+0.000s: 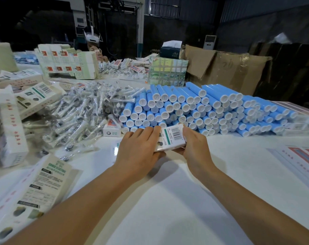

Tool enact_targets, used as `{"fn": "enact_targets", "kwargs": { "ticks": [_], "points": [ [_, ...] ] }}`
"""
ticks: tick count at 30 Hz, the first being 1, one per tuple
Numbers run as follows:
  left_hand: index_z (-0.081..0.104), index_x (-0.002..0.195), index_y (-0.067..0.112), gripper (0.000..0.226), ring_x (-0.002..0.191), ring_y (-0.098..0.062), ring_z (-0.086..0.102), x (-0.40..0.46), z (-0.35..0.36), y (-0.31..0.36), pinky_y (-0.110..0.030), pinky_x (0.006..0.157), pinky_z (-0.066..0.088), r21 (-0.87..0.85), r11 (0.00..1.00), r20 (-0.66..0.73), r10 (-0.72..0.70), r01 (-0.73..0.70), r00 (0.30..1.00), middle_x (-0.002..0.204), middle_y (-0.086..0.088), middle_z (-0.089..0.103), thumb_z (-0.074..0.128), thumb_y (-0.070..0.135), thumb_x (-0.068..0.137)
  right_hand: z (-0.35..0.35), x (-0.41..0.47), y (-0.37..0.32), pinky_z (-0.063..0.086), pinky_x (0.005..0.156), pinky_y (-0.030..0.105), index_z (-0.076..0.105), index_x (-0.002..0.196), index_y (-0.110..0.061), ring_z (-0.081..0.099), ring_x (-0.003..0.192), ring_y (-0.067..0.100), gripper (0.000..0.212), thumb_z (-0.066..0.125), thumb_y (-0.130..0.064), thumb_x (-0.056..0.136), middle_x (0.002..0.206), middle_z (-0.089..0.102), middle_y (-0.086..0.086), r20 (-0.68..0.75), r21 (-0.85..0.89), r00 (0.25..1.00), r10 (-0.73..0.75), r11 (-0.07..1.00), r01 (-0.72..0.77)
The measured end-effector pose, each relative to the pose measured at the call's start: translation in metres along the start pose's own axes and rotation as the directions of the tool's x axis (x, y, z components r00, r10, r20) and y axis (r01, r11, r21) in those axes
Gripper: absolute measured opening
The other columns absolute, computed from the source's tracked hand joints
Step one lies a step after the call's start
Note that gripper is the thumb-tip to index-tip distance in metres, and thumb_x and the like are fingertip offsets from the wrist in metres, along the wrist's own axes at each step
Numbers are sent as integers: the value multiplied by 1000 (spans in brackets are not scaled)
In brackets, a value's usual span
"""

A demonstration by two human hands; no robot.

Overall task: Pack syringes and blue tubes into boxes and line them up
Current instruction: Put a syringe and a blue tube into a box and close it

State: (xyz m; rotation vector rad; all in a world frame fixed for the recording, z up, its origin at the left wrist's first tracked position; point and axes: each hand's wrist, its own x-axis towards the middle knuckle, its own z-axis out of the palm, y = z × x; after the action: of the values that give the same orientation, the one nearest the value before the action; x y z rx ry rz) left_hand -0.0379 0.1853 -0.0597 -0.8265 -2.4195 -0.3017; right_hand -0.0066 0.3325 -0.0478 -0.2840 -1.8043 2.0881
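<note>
Both hands, left [138,149] and right [194,147], gripped one box [171,138], fingers curled; tubes [194,110] and syringes [83,112] remained heaped, mostly unpacked.

The white bench [176,200] was brightly and evenly lit from overhead, close to washing out near the bottom, while the hall behind lay dim and nearly black at the upper left. Soft, faint shadows sat under the forearms and the hands. Clear wrappers in the heap [76,112] of packets caught small glints. The wide-angle lens bowed the edges, stretching the flat cartons [31,188] at lower left. The centre was sharp; the margins and far background were soft and slightly smeared.
</note>
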Motion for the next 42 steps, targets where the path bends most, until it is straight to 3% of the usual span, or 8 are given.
{"fn": "enact_targets", "kwargs": {
  "ticks": [5, 13, 19, 24, 29, 31, 39, 42],
  "points": [
    [57, 125, 4, 69, 88, -29, 62, -1, -3, 7, -39, 70, 45, 22, 1000, -47, 9, -8, 999, 105, -8, 65, 78, 43, 72, 0, 2, -2, 55, 58, 23, 66, 89, -14, 70, 74, 15, 25, 42, -13, 99, 82, 71, 4, -60, 16, 998, -2, 1000, 3],
    [44, 138, 11, 72, 105, -24, 54, 3, -3, 4, -34, 82, 38, -24, 1000, -14, -3, 3, 1000, 122, -3, 57, 66, 49, 81, 2, -7, 3, 57, 74, 36, 65, 85, -28, 69, 82, 15, 30, 39, -25, 101, 80, 71, -5, 18, -242, 977, -211, 948, 209],
    [49, 134, 6, 73, 101, -29, 58, -2, -5, 4, -39, 79, 42, -7, 1000, -6, -13, 13, 1000, 116, -7, 62, 73, 45, 77, -1, -8, 4, 45, 52, 24, 61, 93, -7, 60, 68, 13, 24, 41, -17, 100, 83, 67, 4, 85, -503, 944, -320, 804, 318],
    [50, 133, 6, 72, 100, -29, 57, -3, -4, 7, -40, 79, 42, -32, 999, -8, -23, 23, 1000, 114, -7, 61, 74, 42, 76, -1, -8, 5, 42, 50, 20, 60, 91, -8, 58, 66, 11, 23, 40, -14, 100, 81, 65, 3, 89, -495, 938, -336, 802, 334],
    [49, 134, 8, 71, 102, -27, 57, -2, -2, 6, -38, 80, 40, -46, 998, -15, -37, 37, 999, 116, -5, 61, 70, 46, 78, -2, -4, 2, 47, 62, 15, 57, 129, -13, 61, 85, 9, 33, 46, -15, 99, 103, 63, 3, 39, -421, 958, -283, 865, 273],
    [44, 138, 11, 72, 106, -24, 54, -1, -1, 7, -36, 83, 38, -37, 999, -10, -36, 35, 999, 121, -2, 58, 65, 50, 81, -1, -2, 0, 50, 75, 18, 59, 127, -11, 61, 97, 11, 32, 50, -13, 97, 109, 57, 1, -24, -400, 944, -330, 868, 294],
    [29, 145, 17, 74, 112, -19, 45, -3, 5, 5, -32, 86, 31, 41, 999, 16, -1, 0, 1000, 128, 4, 48, 49, 59, 87, 0, -2, 6, 44, 57, 10, 60, 101, 7, 54, 73, -11, 18, 49, -8, 97, 83, 45, -6, 10, -530, 887, -461, 750, 395],
    [30, 144, 17, 73, 110, -18, 46, -2, 5, 7, -31, 84, 30, 54, 999, 4, -3, 3, 1000, 127, 4, 48, 50, 58, 87, 1, -1, 7, 51, 61, 19, 58, 102, 7, 58, 78, 2, 18, 49, -8, 97, 84, 45, -4, 16, -510, 902, -432, 772, 379]
  ]
}}
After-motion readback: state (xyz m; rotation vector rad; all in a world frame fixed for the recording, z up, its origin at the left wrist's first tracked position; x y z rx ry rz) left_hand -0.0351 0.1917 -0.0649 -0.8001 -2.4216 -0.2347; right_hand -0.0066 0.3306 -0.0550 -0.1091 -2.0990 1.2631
